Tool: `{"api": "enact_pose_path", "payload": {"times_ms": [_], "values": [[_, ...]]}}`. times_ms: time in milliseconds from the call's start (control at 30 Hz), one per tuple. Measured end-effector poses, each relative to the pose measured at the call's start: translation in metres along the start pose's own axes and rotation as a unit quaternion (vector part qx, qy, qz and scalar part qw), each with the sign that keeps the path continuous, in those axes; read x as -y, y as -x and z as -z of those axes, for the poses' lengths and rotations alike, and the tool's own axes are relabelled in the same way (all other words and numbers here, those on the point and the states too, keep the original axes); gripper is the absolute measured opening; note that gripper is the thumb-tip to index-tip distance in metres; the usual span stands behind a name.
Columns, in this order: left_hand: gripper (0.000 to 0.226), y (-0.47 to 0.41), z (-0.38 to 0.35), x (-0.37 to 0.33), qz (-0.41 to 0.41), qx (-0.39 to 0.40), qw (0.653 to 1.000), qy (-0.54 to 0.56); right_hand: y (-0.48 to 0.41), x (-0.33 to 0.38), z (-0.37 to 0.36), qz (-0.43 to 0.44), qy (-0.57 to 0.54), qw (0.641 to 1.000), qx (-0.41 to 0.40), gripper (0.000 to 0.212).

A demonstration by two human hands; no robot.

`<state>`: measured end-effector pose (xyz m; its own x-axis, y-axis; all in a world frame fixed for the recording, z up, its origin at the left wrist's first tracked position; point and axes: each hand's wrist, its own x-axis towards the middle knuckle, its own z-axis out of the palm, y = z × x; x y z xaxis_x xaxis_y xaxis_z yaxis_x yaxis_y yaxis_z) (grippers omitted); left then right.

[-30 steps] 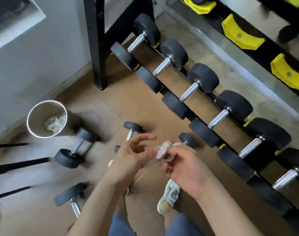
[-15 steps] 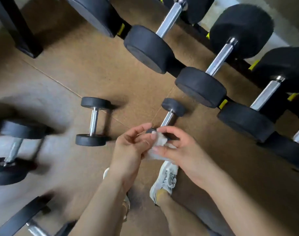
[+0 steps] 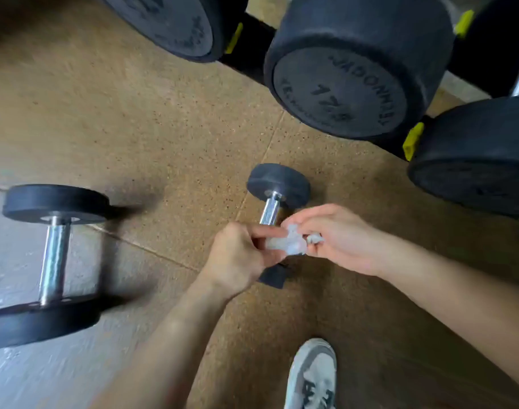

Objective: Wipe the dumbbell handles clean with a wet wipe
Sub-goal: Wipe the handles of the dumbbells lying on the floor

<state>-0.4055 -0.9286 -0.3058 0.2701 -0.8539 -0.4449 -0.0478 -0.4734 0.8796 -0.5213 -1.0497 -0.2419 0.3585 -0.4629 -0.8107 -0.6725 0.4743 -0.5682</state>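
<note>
Knurled and polished metal
The wipe (image 3: pixel 292 245) is looking crumpled and soft; the small dumbbell (image 3: pixel 269 211) is showing knurled metal, the big dumbbell (image 3: pixel 54 261) is gleaming smooth chrome; the floor (image 3: pixel 163 128) is looking speckled, grainy

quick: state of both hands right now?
Left hand: pinching the crumpled white wet wipe.
Right hand: fingers curled on the same wipe.

The left hand (image 3: pixel 240 258) and right hand (image 3: pixel 340 240) cover the lower handle and most of the near head of the small dumbbell (image 3: pixel 278 181). Fingers partly bury the wet wipe (image 3: pixel 290 245). The larger dumbbell (image 3: pixel 54 255) is motion-blurred, with its near head clipped at the frame's left edge. The rack dumbbells (image 3: pixel 340 87) and a shoe (image 3: pixel 312 376) are cropped.
</note>
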Motion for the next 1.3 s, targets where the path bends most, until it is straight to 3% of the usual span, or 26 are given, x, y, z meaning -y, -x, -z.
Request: {"api": "enact_pose_path", "payload": {"times_ms": [67,133,200,233,267,300,367,433,500,567,633,733,833,933,1067,1200,1300], "values": [[0.017,-0.016,-0.011,0.014,-0.076,-0.042,0.98,-0.178,-0.022,-0.014,0.01,0.026,0.069,0.995,0.064,0.019],[0.018,-0.028,-0.019,0.027,-0.115,-0.059,0.954,-0.269,-0.04,-0.029,0.013,0.098,0.244,0.962,0.081,0.016],[0.032,-0.039,-0.023,0.042,-0.139,-0.079,0.942,-0.294,-0.058,-0.041,0.013,0.182,0.411,0.893,0.003,0.014],[0.037,-0.044,-0.024,0.049,-0.154,-0.093,0.94,-0.29,-0.066,-0.046,0.013,0.215,0.428,0.877,-0.034,0.012],[0.041,-0.049,-0.023,0.056,-0.162,-0.111,0.94,-0.278,-0.075,-0.052,0.013,0.239,0.41,0.879,-0.051,0.012],[0.043,-0.052,-0.022,0.062,-0.162,-0.126,0.946,-0.25,-0.083,-0.058,0.014,0.245,0.345,0.905,-0.05,0.011],[0.036,-0.056,-0.019,0.069,-0.148,-0.13,0.967,-0.165,-0.093,-0.068,0.013,0.187,0.115,0.976,0.006,0.007],[0.021,-0.055,-0.021,0.073,-0.139,-0.116,0.97,-0.161,-0.1,-0.079,0.007,0.137,-0.078,0.987,0.035,0.007],[0.013,-0.049,-0.025,0.077,-0.141,-0.131,0.961,-0.201,-0.107,-0.091,0.0,0.143,-0.148,0.979,-0.015,0.006],[0.013,-0.044,-0.034,0.079,-0.137,-0.158,0.953,-0.221,-0.113,-0.102,-0.003,0.169,-0.132,0.973,-0.081,0.011],[0.014,-0.041,-0.04,0.081,-0.123,-0.189,0.945,-0.236,-0.122,-0.108,-0.008,0.209,-0.041,0.964,-0.161,0.011],[0.018,-0.058,-0.044,0.079,-0.069,-0.218,0.935,-0.271,-0.142,-0.119,-0.011,0.289,0.121,0.916,-0.252,0.013],[0.022,-0.081,-0.037,0.079,-0.028,-0.232,0.936,-0.262,-0.159,-0.137,-0.014,0.403,0.224,0.853,-0.244,0.013],[0.017,-0.093,-0.035,0.08,-0.018,-0.196,0.942,-0.273,-0.166,-0.149,-0.017,0.443,0.298,0.816,-0.222,0.018],[0.018,-0.1,-0.042,0.082,-0.008,-0.14,0.943,-0.302,-0.172,-0.141,-0.012,0.431,0.278,0.837,-0.191,0.01],[0.013,-0.113,-0.045,0.082,0.025,-0.139,0.959,-0.248,-0.18,-0.137,-0.004,0.399,0.182,0.855,-0.276,0.02],[0.022,-0.116,-0.047,0.082,0.034,-0.125,0.967,-0.22,-0.18,-0.14,-0.004,0.419,0.149,0.868,-0.219,0.022]]}}
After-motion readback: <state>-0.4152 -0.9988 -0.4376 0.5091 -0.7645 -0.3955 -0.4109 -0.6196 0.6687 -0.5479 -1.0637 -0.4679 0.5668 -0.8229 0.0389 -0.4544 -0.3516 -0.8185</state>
